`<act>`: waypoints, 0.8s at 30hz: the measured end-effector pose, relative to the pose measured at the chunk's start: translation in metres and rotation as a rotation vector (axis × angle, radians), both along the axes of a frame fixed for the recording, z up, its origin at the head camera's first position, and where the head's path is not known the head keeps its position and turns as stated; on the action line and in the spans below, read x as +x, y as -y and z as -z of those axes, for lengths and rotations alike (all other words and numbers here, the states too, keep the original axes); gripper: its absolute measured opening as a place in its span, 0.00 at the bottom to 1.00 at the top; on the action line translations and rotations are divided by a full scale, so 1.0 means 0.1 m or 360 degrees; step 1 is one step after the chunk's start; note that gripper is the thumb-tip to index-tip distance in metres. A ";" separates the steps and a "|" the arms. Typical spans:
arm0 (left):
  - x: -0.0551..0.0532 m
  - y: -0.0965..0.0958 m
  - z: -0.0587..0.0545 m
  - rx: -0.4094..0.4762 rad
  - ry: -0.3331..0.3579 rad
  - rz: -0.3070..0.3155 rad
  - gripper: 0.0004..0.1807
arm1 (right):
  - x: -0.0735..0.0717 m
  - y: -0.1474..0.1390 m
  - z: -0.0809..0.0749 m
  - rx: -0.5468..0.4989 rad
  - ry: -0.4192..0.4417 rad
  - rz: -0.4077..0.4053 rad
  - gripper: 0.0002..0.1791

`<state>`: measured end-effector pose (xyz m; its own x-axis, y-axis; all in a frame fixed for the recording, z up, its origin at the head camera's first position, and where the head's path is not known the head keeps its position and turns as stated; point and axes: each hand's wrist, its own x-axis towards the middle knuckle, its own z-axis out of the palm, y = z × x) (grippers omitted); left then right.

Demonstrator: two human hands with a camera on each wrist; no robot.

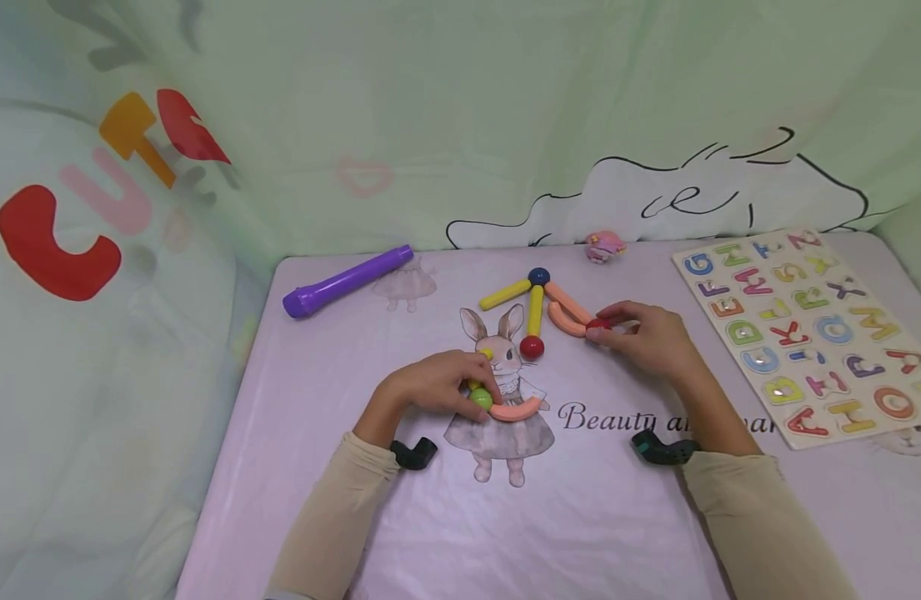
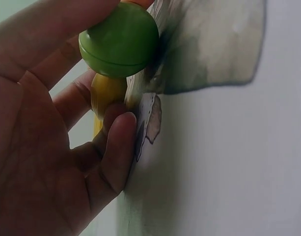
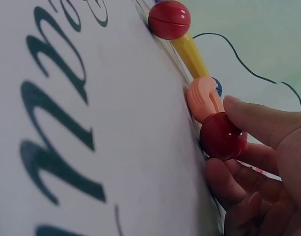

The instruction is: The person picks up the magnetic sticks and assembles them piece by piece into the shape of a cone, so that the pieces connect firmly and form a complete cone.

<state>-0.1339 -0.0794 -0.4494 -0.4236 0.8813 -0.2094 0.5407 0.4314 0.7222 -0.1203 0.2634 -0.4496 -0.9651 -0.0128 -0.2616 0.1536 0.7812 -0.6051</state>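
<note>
My left hand holds a green ball between thumb and fingers. From that ball a curved orange stick extends right, and a yellow piece lies against the fingers, partly hidden. Over on the right, my right hand pinches a red ball. A curved orange stick and a straight orange stick meet at this ball. The straight one runs up to a dark blue ball. Two yellow sticks also fan out from the blue ball, one ending at another red ball.
A purple toy microphone lies at the back left. A small pink toy sits near the back edge. On the right is a wooden alphabet board. The tablecloth carries a printed rabbit and lettering; fabric hangs behind.
</note>
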 end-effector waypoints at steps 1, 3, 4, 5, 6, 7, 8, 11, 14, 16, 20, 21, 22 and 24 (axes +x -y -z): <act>0.00 0.00 0.00 0.0000 0.0001 0.0002 0.13 | 0.00 0.02 -0.01 0.0012 0.0002 -0.0010 0.38; 0.00 0.00 0.00 0.0002 -0.0001 0.0005 0.13 | 0.01 0.05 -0.01 0.0040 -0.0007 -0.0034 0.36; 0.00 0.00 0.00 0.0003 -0.0004 0.0007 0.13 | 0.01 0.06 -0.01 0.0052 -0.0019 -0.0044 0.34; 0.00 0.00 0.00 0.0009 -0.0004 0.0010 0.13 | 0.01 0.07 0.00 0.0064 -0.0035 -0.0052 0.32; 0.00 0.00 0.00 0.0009 -0.0005 0.0012 0.13 | 0.01 0.08 0.00 0.0074 -0.0056 -0.0058 0.30; 0.00 0.00 0.00 0.0009 -0.0007 0.0013 0.13 | 0.02 0.09 0.00 0.0084 -0.0076 -0.0059 0.27; 0.00 0.00 0.00 0.0008 -0.0008 0.0014 0.13 | 0.02 0.10 0.00 0.0095 -0.0096 -0.0063 0.24; 0.00 0.00 -0.01 -0.0003 -0.0005 0.0015 0.13 | 0.02 0.10 0.02 0.0127 -0.0137 -0.0067 0.20; -0.01 -0.01 -0.01 -0.0014 -0.0003 0.0013 0.14 | 0.02 0.10 0.03 0.0139 -0.0150 -0.0072 0.18; -0.01 -0.01 0.00 -0.0015 -0.0006 0.0013 0.13 | 0.02 0.10 0.03 0.0144 -0.0152 -0.0076 0.18; -0.01 -0.01 0.00 -0.0031 -0.0017 0.0011 0.13 | 0.02 0.10 0.04 0.0134 -0.0165 -0.0081 0.16; -0.01 -0.01 0.00 -0.0035 -0.0019 0.0010 0.13 | 0.02 0.10 0.05 0.0131 -0.0177 -0.0084 0.16; -0.01 -0.01 0.00 -0.0036 -0.0021 0.0010 0.13 | 0.02 0.10 0.05 0.0131 -0.0189 -0.0087 0.15; -0.01 0.00 0.00 -0.0038 -0.0025 0.0009 0.13 | 0.02 0.10 0.05 0.0134 -0.0210 -0.0091 0.14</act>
